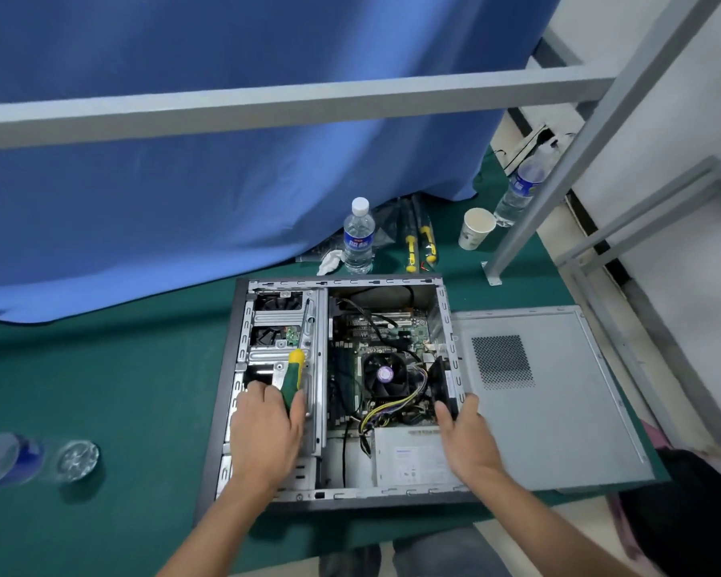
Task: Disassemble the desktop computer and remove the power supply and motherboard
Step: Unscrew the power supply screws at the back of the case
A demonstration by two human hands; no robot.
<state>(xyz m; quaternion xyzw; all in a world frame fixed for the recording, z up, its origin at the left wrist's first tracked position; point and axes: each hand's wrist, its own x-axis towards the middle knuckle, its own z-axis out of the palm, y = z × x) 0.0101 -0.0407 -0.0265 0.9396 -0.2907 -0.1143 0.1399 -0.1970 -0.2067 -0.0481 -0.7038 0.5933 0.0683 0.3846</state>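
An open desktop computer case (242,326) lies on its side on a green mat. Inside it I see the motherboard (375,351) with its black CPU fan (386,374), and the grey power supply (413,458) at the near right corner. My left hand (267,431) grips the green and yellow screwdriver (293,378), whose shaft points away over the drive cage (275,322). My right hand (467,439) rests on the case's right wall beside the power supply, thumb inside, fingers straight over the edge.
The removed side panel (550,393) lies flat right of the case. Behind it stand a water bottle (359,237), two yellow-handled tools (421,243) and a paper cup (475,229). A second bottle (519,193) leans by a grey metal frame leg (517,239). A bottle (26,458) lies at left.
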